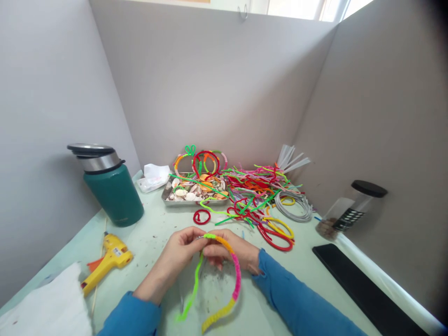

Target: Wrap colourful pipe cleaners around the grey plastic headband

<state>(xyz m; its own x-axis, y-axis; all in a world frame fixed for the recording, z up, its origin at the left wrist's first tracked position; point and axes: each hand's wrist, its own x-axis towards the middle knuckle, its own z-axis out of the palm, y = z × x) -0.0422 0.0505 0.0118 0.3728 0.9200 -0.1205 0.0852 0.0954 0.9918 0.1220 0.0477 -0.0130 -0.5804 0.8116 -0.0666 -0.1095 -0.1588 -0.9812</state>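
Observation:
Between my two hands is a curved wire wrapped in fuzzy pipe cleaner (238, 275), with lime, orange, pink and yellow sections. My left hand (184, 245) pinches the bare grey wire end beside the lime section. Close against it, my right hand (229, 247) is closed at the lime section, thumb and fingers bent; part of its grip is hidden behind the wrapped wire. A loose lime-green pipe cleaner (196, 284) hangs down from between the fingertips. The wrapped curve arches over the right fingers, and its yellow end points toward me.
A metal tray (192, 203) of shells stands at the back, wrapped rings (206, 163) behind. Right of it lie piled pipe cleaners (254, 182) and coiled grey wire (296, 207). A yellow glue gun (112, 254), teal bottle (114, 196) and white cloth (52, 303) are left; a clear jar (350, 210) is right.

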